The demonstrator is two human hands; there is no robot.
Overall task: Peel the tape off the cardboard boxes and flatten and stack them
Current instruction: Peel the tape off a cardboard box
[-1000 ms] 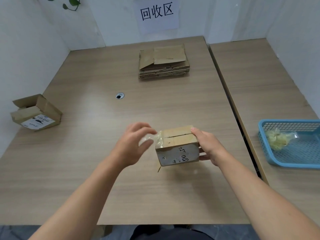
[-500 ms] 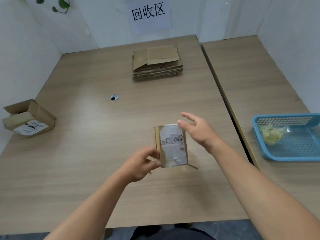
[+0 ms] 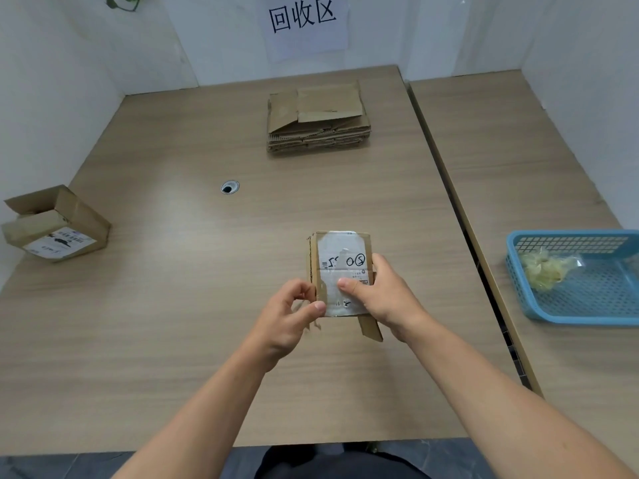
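Showing its labelled face to the camera, a small cardboard box (image 3: 340,257) sits between both hands over the near middle of the counter (image 3: 155,305); whether it touches the wood cannot be told. The left hand (image 3: 287,316) has its grip closed on the box's left edge, thumb on the front and curled fingers behind, and something thin and blurred by those fingers is too unclear to name. The right hand (image 3: 383,299) grips the right edge, thumb pressed across the white label (image 3: 340,250), whose print is too small to read apart from some hand-drawn black marks. A loose flap (image 3: 371,328) juts out below the box beside the right wrist. At the counter's far end lies a stack of flattened boxes (image 3: 318,122). Near the left edge an open box (image 3: 57,224) lies tilted with its flaps up; its inside is hidden. On a second counter (image 3: 518,167) to the right, a blue basket (image 3: 570,234), cut off by the frame edge, holds a crumpled wad of yellowish tape (image 3: 543,271). A round cable hole (image 3: 230,187) lies between the stack and the hands, and a paper sign (image 3: 304,22) hangs on the wall.
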